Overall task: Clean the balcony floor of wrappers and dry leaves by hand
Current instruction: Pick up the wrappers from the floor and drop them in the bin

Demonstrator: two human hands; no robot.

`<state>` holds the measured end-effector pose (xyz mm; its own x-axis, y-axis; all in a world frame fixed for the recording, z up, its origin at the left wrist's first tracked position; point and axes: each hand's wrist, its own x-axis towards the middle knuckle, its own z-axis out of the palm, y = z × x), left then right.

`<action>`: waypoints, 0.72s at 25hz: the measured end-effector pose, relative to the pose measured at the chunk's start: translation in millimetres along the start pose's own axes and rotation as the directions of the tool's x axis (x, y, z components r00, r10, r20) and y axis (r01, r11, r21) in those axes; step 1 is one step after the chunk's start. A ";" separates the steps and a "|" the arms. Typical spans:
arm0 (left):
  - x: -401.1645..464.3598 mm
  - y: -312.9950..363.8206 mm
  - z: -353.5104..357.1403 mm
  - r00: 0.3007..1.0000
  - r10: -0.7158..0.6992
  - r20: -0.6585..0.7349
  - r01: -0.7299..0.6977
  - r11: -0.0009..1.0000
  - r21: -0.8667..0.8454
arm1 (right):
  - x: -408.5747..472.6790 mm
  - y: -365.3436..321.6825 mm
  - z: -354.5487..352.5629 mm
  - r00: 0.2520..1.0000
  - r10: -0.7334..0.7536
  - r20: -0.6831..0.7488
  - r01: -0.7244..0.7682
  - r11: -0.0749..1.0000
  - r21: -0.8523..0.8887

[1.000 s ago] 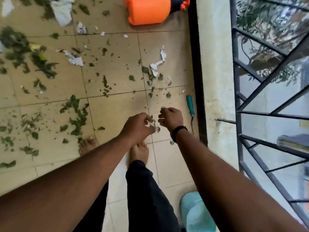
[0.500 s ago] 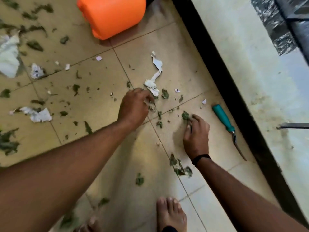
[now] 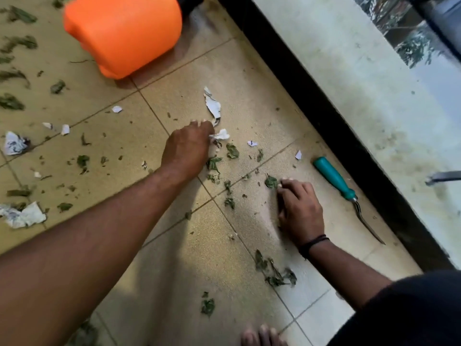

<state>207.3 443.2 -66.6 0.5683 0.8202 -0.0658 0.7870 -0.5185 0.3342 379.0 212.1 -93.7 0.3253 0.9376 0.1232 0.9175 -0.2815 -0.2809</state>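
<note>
Torn white wrapper pieces and green leaf bits litter the beige tiled floor. My left hand reaches forward, knuckles up and fingers curled, and pinches a crumpled white wrapper scrap. A longer wrapper strip lies just beyond its fingertips. My right hand rests low on the floor with a black band at the wrist; its bent fingertips pinch the edge of a green leaf. More leaves lie between the hands and nearer me.
An orange plastic can stands at the back. A teal-handled garden fork lies right of my right hand, along the black skirting of the parapet wall. Crumpled papers and leaves cover the left floor. My toes show at the bottom.
The view has dropped closer to the floor. My left hand moved forward onto the white wrapper scrap. My right hand stayed at the same green leaf.
</note>
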 end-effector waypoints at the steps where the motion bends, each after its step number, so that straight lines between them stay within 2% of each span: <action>1: -3.9 4.3 1.5 1.000 -0.015 0.020 0.015 1.000 0.013 | 3.2 0.3 -4.6 1.000 0.001 0.020 -0.002 1.000 0.018; 5: -3.2 10.6 1.5 0.998 -0.033 0.061 0.029 0.998 0.062 | 20.8 -1.6 -10.5 0.991 0.123 -0.051 -0.117 0.986 0.118; 8: -4.9 11.1 -2.8 0.996 -0.076 0.037 0.075 0.997 0.013 | 48.2 -8.2 -19.0 0.941 0.284 -0.182 -0.227 0.933 0.279; 9: -2.4 10.9 -4.5 0.995 -0.097 0.019 0.097 0.995 -0.015 | 58.3 -6.0 -21.7 0.927 0.313 -0.206 -0.250 0.925 0.286; 11: 3.3 7.7 -9.4 0.993 -0.117 0.000 0.117 0.991 -0.066 | 71.6 -1.0 -23.7 0.952 0.268 -0.150 -0.236 0.951 0.202; 15: 13.2 -4.7 -11.6 0.988 -0.151 0.014 0.151 0.972 -0.183 | 75.4 8.2 -17.8 0.987 0.105 0.121 -0.083 0.981 -0.173; 18: 15.1 -9.2 -9.1 0.976 -0.215 0.015 0.212 0.942 -0.259 | 94.8 13.9 -22.8 0.983 0.059 0.173 -0.024 0.979 -0.201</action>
<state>206.5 462.6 -62.1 0.3892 0.9089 -0.1499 0.7997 -0.2525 0.5447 427.8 292.4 -64.2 0.3345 0.9405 -0.0599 0.9369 -0.3387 -0.0871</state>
